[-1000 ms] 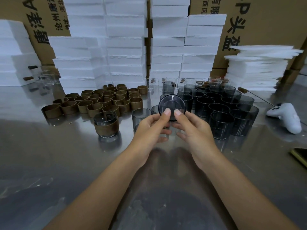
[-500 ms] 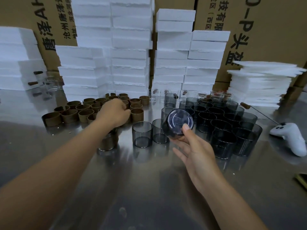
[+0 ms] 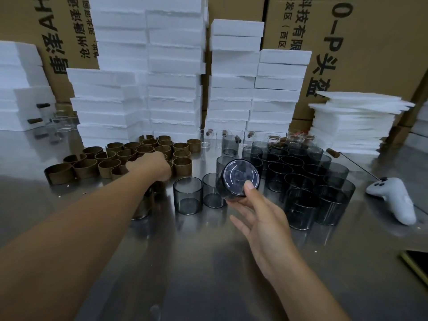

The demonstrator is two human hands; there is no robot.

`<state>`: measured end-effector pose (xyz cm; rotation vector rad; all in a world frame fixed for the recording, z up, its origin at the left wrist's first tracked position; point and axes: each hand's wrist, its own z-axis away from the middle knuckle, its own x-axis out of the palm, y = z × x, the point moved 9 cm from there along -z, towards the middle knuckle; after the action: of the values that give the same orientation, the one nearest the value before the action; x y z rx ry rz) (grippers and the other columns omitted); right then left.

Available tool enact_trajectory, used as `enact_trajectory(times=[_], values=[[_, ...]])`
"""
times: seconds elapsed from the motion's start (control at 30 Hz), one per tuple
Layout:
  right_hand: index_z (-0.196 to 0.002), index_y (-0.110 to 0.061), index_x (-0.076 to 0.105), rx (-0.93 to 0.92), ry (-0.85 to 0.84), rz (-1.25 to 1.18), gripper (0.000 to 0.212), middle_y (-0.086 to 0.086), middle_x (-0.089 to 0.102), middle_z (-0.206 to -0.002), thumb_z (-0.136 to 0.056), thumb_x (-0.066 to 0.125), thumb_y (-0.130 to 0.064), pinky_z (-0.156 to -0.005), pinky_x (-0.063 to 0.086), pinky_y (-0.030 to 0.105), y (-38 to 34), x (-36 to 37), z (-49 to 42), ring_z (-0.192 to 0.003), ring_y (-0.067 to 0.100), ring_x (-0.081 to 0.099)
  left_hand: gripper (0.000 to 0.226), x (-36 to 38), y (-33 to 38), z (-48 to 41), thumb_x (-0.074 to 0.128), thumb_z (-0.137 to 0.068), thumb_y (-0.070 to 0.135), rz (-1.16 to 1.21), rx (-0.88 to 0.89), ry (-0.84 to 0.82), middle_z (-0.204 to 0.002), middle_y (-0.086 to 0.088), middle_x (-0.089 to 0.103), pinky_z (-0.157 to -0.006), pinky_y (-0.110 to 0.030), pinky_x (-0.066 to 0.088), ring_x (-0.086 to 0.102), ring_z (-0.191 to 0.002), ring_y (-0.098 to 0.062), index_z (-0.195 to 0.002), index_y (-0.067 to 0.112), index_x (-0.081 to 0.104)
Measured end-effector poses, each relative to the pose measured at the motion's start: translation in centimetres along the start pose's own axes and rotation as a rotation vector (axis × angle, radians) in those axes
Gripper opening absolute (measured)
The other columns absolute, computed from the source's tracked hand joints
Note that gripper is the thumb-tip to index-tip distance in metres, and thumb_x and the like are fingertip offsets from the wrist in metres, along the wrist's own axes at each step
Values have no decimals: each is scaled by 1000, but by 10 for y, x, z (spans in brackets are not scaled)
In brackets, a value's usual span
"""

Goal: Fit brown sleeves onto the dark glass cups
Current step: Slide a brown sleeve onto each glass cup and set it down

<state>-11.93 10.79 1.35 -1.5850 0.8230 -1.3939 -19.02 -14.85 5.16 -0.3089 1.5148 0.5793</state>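
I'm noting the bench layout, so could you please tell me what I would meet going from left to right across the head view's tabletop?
Cluster of brown cardboard ring sleeves → upright smoky glass cup standing alone → tilted dark glass cup gripped by the right hand → packed group of dark glass cups → white plastic handheld controller.

The left hand [image 3: 150,166] shows only its back. Its fingers are hidden among the brown sleeves [image 3: 108,166], so a grip cannot be told. Under that forearm a sleeved cup [image 3: 144,207] is mostly covered. The dark glass cup [image 3: 234,174] hides parts of the right hand's [image 3: 261,217] holding fingers. A dark flat object [image 3: 416,267] is cut off by the right edge and cannot be identified. The print on the cardboard boxes [image 3: 370,42] is cut by the top edge.
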Motion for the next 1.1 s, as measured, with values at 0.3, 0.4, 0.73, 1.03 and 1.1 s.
enact_trajectory(times=[0.3, 0.4, 0.73, 1.03, 1.1], values=[[-83, -19, 67, 30, 27, 16, 32, 2, 75, -94, -67, 67, -47, -81, 53, 30, 7, -4, -3, -94, 12, 70, 12, -49, 35, 33, 61, -91, 26, 442, 351, 315, -98, -3, 67, -96, -40, 43, 60, -100, -24, -88, 16, 67], [-74, -21, 67, 40, 42, 14, 19, -1, 75, -90, -82, 66, -38, -79, 52, 30, 10, -6, -5, -93, 12, 70, 3, -67, 51, 75, 64, -90, 19, 843, 628, 316, -97, 0, 71, -89, -34, 49, 64, -93, -16, -90, 19, 66], [-88, -8, 63, 185, -32, -407, 34, 4, 72, -69, -59, 72, -24, -60, 59, 29, 10, 2, -3, -68, 14, 72, 14, -37, 65, 154, 59, -91, 12, 1072, 938, 241, -104, 2, 58, -96, -32, 42, 55, -103, -13, -97, 24, 63], [-88, -8, 64, 244, -15, -425, 35, 7, 70, -69, -59, 72, -26, -61, 59, 28, 16, 5, -2, -76, 19, 66, 13, -16, 71, 157, 50, -95, 22, 1254, 950, 67, -128, 1, 52, -94, -19, 45, 53, -119, -7, -89, 18, 61], [-88, -8, 65, 237, -28, -408, 36, 7, 69, -71, -60, 71, -30, -60, 59, 27, 16, 7, -1, -74, 18, 66, 16, -14, 72, 157, 52, -93, 26, 1350, 918, 47, -129, 0, 54, -93, -24, 47, 55, -120, -9, -85, 15, 60]])
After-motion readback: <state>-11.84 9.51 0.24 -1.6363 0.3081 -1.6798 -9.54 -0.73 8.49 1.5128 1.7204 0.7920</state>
